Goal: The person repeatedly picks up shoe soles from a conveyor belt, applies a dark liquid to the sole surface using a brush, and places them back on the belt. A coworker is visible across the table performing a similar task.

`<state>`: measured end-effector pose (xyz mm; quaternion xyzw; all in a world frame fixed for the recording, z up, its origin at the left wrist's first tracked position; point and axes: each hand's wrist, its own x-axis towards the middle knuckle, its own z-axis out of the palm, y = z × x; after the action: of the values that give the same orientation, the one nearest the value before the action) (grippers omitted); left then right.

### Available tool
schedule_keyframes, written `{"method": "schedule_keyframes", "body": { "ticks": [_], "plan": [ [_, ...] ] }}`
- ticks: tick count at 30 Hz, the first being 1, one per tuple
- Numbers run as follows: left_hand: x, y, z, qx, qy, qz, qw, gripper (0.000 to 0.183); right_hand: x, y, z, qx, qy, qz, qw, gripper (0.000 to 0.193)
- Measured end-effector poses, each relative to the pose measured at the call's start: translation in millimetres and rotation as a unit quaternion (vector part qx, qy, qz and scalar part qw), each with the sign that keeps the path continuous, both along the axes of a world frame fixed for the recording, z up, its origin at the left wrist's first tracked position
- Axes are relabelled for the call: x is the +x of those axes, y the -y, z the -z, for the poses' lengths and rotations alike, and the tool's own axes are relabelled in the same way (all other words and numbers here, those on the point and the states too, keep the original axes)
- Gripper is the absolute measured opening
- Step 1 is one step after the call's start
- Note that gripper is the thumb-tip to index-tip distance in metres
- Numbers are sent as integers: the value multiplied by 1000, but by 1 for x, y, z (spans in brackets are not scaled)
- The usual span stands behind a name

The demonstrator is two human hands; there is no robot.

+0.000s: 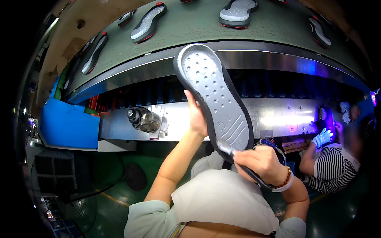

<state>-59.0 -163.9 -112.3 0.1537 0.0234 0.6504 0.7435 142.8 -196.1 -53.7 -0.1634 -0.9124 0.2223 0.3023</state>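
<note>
A grey shoe sole [214,91] with a dark rim stands tilted before me, its dimpled, ridged inner face toward me. My left hand [197,117] grips its left edge, thumb along the side and the other fingers hidden behind it. In my right hand [260,162] is a brush [227,147] with a dark handle, my fingers closed around it. The pale bristles touch or hover just over the sole's lower end; I cannot tell which. A beaded bracelet and a white band circle my right wrist.
Several soles [149,24] lie on the green conveyor belt [190,29] beyond its metal edge. On the metal shelf [115,125] a clear bottle with a black top [143,119] stands by a white glove [162,123]. At right a striped-shirted person works with a gloved hand [322,138].
</note>
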Motion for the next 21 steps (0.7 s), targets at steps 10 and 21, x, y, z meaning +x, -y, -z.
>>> {"method": "schedule_keyframes", "body": {
  "ticks": [10,21],
  "plan": [
    [14,-1,-16,-77,-171,-173,967,72,-9,-24,-18,-239,-147,23,959,17],
    [-13,-8,-27,29,-56,-173,983,66,13,-22,-15,-338,-103,-86,931,18]
  ]
}}
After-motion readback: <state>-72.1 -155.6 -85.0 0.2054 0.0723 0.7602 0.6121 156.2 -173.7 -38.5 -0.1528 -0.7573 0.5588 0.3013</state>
